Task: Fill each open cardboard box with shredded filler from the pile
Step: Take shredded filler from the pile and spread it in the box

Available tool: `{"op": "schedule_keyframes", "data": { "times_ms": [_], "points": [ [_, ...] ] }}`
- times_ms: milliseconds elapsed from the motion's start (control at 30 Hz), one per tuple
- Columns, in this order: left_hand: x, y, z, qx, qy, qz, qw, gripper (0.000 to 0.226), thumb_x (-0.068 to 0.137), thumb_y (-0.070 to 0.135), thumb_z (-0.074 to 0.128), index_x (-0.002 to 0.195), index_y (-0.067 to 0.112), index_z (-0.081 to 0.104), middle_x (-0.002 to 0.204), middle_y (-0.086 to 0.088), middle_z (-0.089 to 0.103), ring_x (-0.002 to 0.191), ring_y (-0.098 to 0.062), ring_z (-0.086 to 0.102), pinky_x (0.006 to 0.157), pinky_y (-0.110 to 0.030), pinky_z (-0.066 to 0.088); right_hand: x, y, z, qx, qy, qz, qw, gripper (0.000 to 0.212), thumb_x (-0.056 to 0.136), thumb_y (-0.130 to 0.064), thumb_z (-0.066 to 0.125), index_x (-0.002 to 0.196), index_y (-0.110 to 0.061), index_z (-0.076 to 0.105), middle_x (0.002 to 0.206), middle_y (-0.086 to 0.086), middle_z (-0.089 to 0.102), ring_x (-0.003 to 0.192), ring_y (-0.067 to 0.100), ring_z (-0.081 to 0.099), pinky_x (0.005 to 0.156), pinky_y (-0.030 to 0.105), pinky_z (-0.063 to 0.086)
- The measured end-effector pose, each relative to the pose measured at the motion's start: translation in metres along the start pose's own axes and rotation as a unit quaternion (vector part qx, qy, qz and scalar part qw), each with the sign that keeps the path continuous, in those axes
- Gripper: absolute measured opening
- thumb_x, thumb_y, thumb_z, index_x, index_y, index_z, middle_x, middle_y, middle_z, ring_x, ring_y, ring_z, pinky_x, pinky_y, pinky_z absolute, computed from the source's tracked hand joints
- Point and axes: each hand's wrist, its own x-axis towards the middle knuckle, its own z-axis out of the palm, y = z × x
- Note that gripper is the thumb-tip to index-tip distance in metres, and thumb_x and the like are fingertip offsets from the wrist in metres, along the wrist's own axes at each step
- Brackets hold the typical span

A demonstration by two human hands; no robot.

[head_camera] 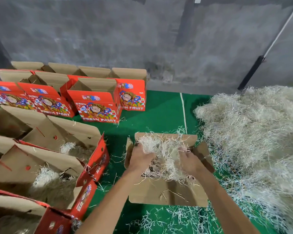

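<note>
At the far left, three filled boxes (41, 166) are standing in a column, flaps up, each already holding pale filler, and beyond them a block of empty red boxes (95, 105) printed "FRESH FRUIT" is set in rows toward the grey wall (142, 39). A strip of bare green mat (159, 107) is lying between those rows and the open cardboard box (167, 193) being worked on, whose long axis is running left to right and whose mouth is facing up. A clump of shredded filler (162, 149) is being gripped over it by the left hand (140, 159), fingers curled into the strands, and by the right hand (191, 161), fingers likewise clenched in it. Just beyond the right fingers, the pile (254, 132) is spreading to the mat's right edge, touching the box's right flap.
</note>
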Motion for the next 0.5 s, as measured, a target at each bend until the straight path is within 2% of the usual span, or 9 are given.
{"op": "schedule_keyframes", "data": {
  "times_ms": [33,100,167,200,267,333,367,433,500],
  "points": [
    [0.002,0.001,0.004,0.033,0.008,0.016,0.999,0.054,0.079,0.039,0.075,0.123,0.021,0.05,0.093,0.009,0.057,0.077,-0.007,0.051,0.081,-0.023,0.052,0.003,0.002,0.0,-0.012,0.018,-0.015,1.0,0.063,0.102,-0.055,0.034,0.08,-0.003,0.06,0.079,0.006,0.07,0.071,0.016,0.068,0.078,0.042,0.06],
    [0.004,0.004,0.006,0.075,0.049,0.046,0.995,0.049,0.079,0.039,0.075,0.114,0.013,0.052,0.105,0.0,0.059,0.084,-0.011,0.056,0.085,-0.034,0.053,0.013,0.003,-0.002,-0.07,0.09,-0.057,0.992,0.043,0.097,-0.053,0.047,0.085,-0.014,0.061,0.061,-0.002,0.066,0.054,0.007,0.067,0.063,0.031,0.06],
    [0.007,0.006,0.005,0.117,0.102,0.08,0.985,0.05,0.08,0.041,0.074,0.115,0.013,0.052,0.108,0.001,0.056,0.093,-0.014,0.055,0.085,-0.037,0.053,0.017,0.0,-0.003,-0.132,0.146,-0.095,0.976,0.024,0.089,-0.046,0.06,0.097,-0.023,0.063,0.062,-0.01,0.063,0.051,0.003,0.062,0.054,0.021,0.051],
    [0.009,0.005,0.005,0.148,0.118,0.093,0.978,0.052,0.081,0.043,0.073,0.118,0.013,0.052,0.109,0.001,0.056,0.099,-0.017,0.055,0.086,-0.041,0.052,0.02,-0.002,-0.002,-0.135,0.14,-0.102,0.976,0.026,0.086,-0.048,0.064,0.101,-0.026,0.062,0.069,-0.012,0.063,0.055,0.002,0.061,0.055,0.021,0.048],
    [0.013,0.003,0.009,0.19,0.109,0.109,0.97,0.053,0.083,0.046,0.069,0.12,0.012,0.053,0.105,0.0,0.063,0.097,-0.02,0.061,0.083,-0.044,0.055,0.029,-0.004,0.006,-0.145,0.081,-0.109,0.98,0.03,0.085,-0.044,0.069,0.109,-0.029,0.06,0.077,-0.011,0.063,0.06,0.001,0.059,0.056,0.022,0.046],
    [0.016,0.002,0.016,0.196,0.059,0.11,0.973,0.047,0.086,0.046,0.068,0.119,0.013,0.059,0.097,-0.002,0.07,0.084,-0.017,0.068,0.079,-0.033,0.058,0.037,-0.003,0.015,-0.17,-0.006,-0.111,0.979,0.032,0.088,-0.021,0.065,0.119,-0.025,0.061,0.077,-0.01,0.064,0.06,0.003,0.061,0.052,0.017,0.043],
    [0.019,0.001,0.019,0.202,0.025,0.111,0.973,0.042,0.088,0.043,0.068,0.116,0.013,0.062,0.098,-0.003,0.071,0.081,-0.015,0.068,0.079,-0.027,0.055,0.041,-0.001,0.019,-0.178,-0.046,-0.11,0.977,0.03,0.088,-0.012,0.062,0.116,-0.022,0.063,0.079,-0.007,0.066,0.065,0.008,0.065,0.054,0.018,0.045],
    [0.025,-0.002,0.025,0.234,-0.054,0.109,0.965,0.033,0.092,0.036,0.065,0.112,0.01,0.064,0.104,-0.005,0.069,0.086,-0.014,0.066,0.085,-0.024,0.052,0.049,0.003,0.026,-0.191,-0.094,-0.113,0.971,0.024,0.088,-0.008,0.057,0.11,-0.01,0.067,0.092,0.006,0.07,0.086,0.024,0.07,0.066,0.026,0.048],
    [0.031,-0.004,0.026,0.286,-0.119,0.099,0.946,0.026,0.094,0.027,0.063,0.115,0.011,0.061,0.111,-0.007,0.066,0.093,-0.016,0.063,0.082,-0.022,0.046,0.055,0.007,0.03,-0.218,-0.111,-0.106,0.964,0.018,0.091,-0.009,0.055,0.1,-0.008,0.07,0.096,0.013,0.068,0.09,0.028,0.067,0.073,0.029,0.048]
  ]
}}
